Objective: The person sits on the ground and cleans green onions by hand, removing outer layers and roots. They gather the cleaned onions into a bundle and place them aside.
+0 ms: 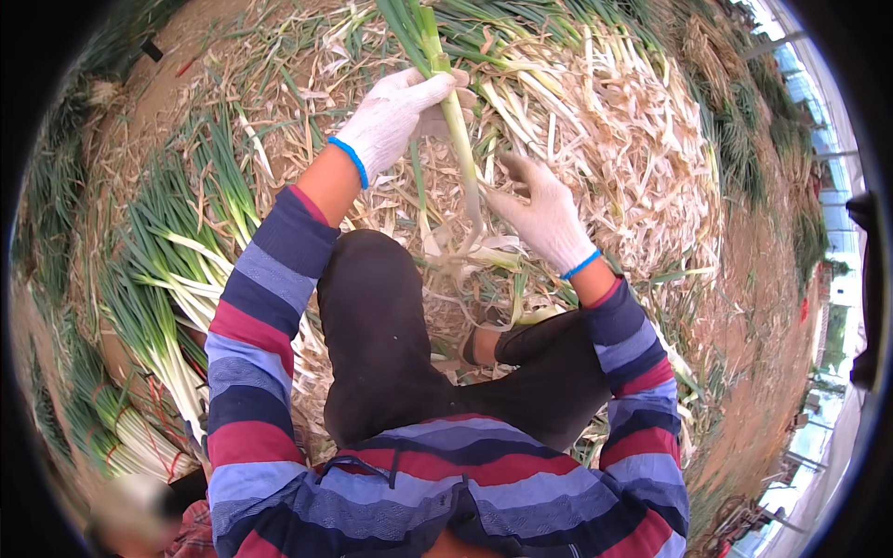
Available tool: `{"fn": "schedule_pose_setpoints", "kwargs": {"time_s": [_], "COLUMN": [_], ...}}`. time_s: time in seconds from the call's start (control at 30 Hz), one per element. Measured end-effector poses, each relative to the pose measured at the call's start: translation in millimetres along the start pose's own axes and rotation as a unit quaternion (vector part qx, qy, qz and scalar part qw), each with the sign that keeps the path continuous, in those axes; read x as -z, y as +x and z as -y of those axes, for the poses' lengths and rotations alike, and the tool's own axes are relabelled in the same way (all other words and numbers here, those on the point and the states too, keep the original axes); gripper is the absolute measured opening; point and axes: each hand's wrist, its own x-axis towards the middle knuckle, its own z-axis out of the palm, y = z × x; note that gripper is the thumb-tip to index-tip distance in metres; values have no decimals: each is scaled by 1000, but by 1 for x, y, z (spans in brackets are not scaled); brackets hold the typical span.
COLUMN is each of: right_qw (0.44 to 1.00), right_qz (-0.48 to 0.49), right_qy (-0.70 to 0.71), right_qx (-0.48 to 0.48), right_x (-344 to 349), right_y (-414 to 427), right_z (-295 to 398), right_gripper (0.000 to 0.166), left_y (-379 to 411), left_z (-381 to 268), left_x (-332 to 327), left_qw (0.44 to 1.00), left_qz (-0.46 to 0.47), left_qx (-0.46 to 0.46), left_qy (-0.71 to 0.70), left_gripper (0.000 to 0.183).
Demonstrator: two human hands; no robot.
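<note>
In a white knit glove with a blue cuff, my left hand [404, 111] grips a green onion [460, 143] around its upper shaft. The stalk hangs down at a slant, green leaves above the hand and pale root end below, bent near its tip. My right hand [541, 209], gloved the same way, is just right of the stalk's lower part with its fingers apart. Whether its fingertips touch the stalk I cannot tell. Under both hands lie peeled husks [432, 209] and loose leaf scraps.
Unpeeled green onions [530, 77] lie beyond my hands, beside a heap of dry husks [642, 139]. Cleaned stalks [174, 293] lie on the left. Tied bundles [139, 439] sit near another person [195, 533] at lower left. My bent knees [370, 293] frame the work area.
</note>
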Motion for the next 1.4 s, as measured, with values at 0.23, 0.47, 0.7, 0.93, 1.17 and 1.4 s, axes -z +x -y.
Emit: {"fn": "schedule_pose_setpoints", "kwargs": {"time_s": [0.23, 0.47, 0.7, 0.93, 1.17, 1.4], "right_qw": [991, 937, 901, 795, 776, 735], "right_qz": [18, -108, -113, -157, -298, -385], "right_qy": [128, 329, 419, 586, 555, 557], "right_qx": [-30, 37, -21, -2, -33, -23], "right_x": [22, 49, 58, 74, 133, 185], "right_y": [14, 2, -7, -6, -18, -33], "right_z": [30, 16, 7, -17, -17, -79], "right_gripper": [54, 48, 41, 31, 39, 36], "left_y": [-20, -48, -59, -128, -174, -179], "left_z": [-22, -18, 45, 122, 201, 215], "left_x": [-64, -110, -137, -146, -124, -106], "left_qw": [995, 958, 976, 949, 907, 842], "left_qz": [33, 62, 99, 123, 94, 110], "left_qx": [-9, 22, 41, 105, 164, 104], "left_qy": [99, 279, 187, 271, 376, 518], "left_gripper": [48, 42, 36, 20, 28, 38]}}
